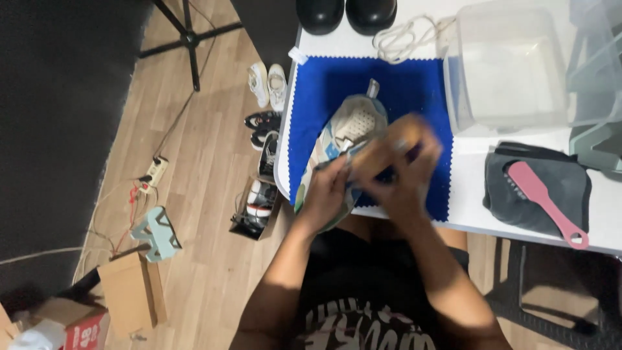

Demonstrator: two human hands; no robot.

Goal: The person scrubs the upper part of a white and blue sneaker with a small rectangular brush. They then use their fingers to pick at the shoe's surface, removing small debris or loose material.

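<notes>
the right hand [396, 155] is smeared by motion blur, so its fingers cannot be told apart and whether it grips anything cannot be told; something tan or brown shows at it, too blurred to name. the near end of the shoe [346, 139] is hidden behind both hands, and only its pale mesh toe part and a small loop at the far tip show clearly. the person's forearms and dark printed shirt fill the bottom of the view and are cut off by the edge.

on the white worktop [466, 165] lies a blue cloth [414, 84] with a zigzag edge. beyond it are two black shoe toes [346, 13], a coil of white laces [405, 35] and a clear plastic tub [508, 68]. to the right a pink brush [544, 201] lies on a folded dark grey cloth [557, 188]. on the wooden floor to the left are several pairs of shoes [265, 129], a power strip [154, 172] and cardboard boxes [129, 291].

the shoe sits over the blue cloth at the near edge of the worktop, tilted with its toe pointing away. the left hand [327, 194] is closed around its near side, and the right hand is against it just to the right.
</notes>
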